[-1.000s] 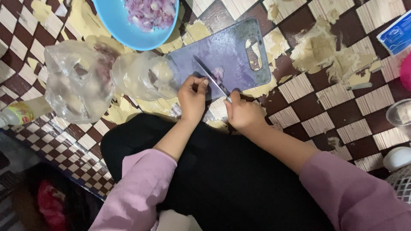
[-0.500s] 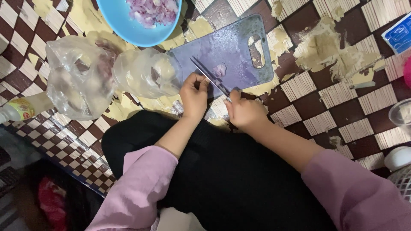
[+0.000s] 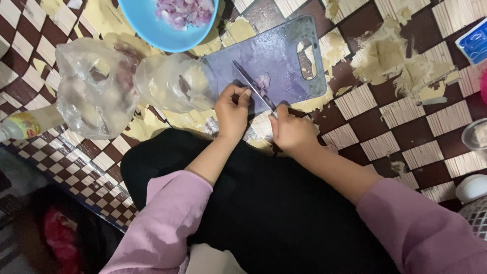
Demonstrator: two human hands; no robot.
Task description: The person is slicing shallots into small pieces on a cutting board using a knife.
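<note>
Purple plastic cutting board lies beyond both hands. The right hand grips a knife; the left hand, fingers curled, steadies pale purple onion pieces under the blade.

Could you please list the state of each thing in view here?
Purple plastic cutting board: flat, a few onion pieces on it.
Thin dark knife: gripped by right hand, blade on board.
Left hand: resting at the board's edge.
Round blue bowl: holds chopped onion.
Clear plastic bags: crumpled.
</note>
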